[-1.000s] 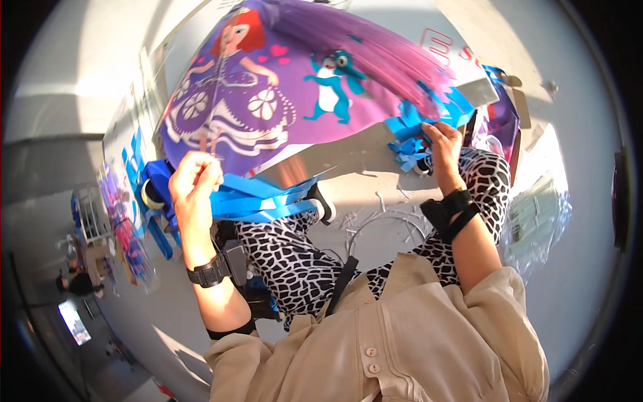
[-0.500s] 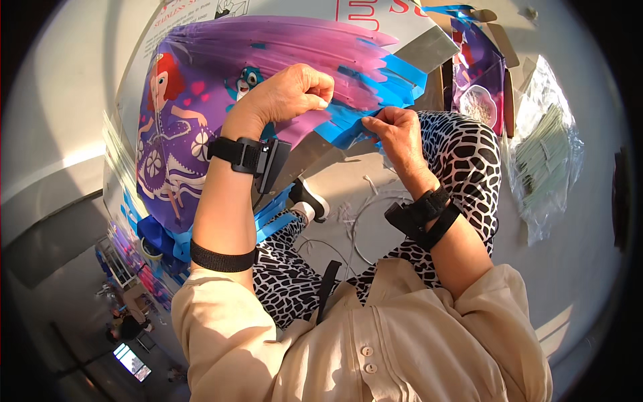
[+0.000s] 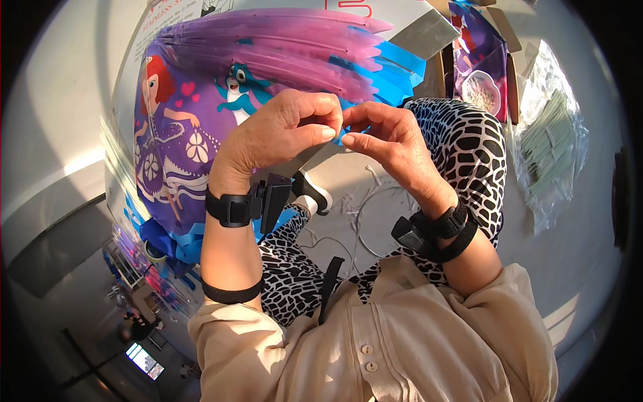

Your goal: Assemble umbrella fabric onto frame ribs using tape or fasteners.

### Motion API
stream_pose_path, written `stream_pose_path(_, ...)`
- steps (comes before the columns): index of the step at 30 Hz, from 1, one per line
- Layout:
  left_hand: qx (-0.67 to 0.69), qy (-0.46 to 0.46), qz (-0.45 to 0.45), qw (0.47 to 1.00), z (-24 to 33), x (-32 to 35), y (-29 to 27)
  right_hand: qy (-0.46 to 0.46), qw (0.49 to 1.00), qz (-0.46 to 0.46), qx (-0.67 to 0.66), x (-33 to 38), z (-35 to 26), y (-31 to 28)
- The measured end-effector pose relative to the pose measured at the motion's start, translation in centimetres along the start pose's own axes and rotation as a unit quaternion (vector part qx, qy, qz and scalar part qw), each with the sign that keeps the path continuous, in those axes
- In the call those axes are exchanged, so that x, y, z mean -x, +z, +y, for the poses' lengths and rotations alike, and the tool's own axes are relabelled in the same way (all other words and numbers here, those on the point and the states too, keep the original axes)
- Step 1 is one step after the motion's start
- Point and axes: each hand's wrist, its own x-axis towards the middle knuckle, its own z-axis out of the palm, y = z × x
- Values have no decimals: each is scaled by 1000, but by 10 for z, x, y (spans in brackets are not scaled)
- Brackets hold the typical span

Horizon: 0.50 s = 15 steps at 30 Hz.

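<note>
My left hand (image 3: 281, 127) is closed in a pinch, thumb and forefinger brought together. Close beside it, my right hand (image 3: 395, 137) has its fingers curled, thumb and forefinger nearly meeting near the left fingertips. Whatever is between the fingers is too small or hidden to make out. Beneath and beyond both hands lies a stack of purple printed sheets (image 3: 177, 124), like kite sails, with a red-haired figure and a teal animal. Its layered pink pointed flaps (image 3: 268, 50) and blue flaps (image 3: 400, 67) fan out to the right, partly hidden behind my hands.
A large white printed carton (image 3: 402, 17) lies under the sheets. At the right are an open box (image 3: 512, 87), a white bowl of small pieces (image 3: 480, 92) and a clear bag of pale thin rods (image 3: 546, 134). Loose white cord (image 3: 362, 221) lies on the floor between my legs.
My right hand has risen leftward from the blue flaps' edge, no longer pinching it. My left hand has come down slightly, and the two hands' fingertips now meet or nearly meet.
</note>
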Motion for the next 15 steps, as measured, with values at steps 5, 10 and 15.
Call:
stream_pose_path(5,-13,-62,26,998,-3,15,11,17,1000,2,-10,7,13,12)
stream_pose_path(10,1,-142,133,981,-11,19,20,27,995,77,-54,5,24,30)
stream_pose_path(15,-83,-119,243,959,-21,11,18,-2,992,124,-18,-8,24,36)
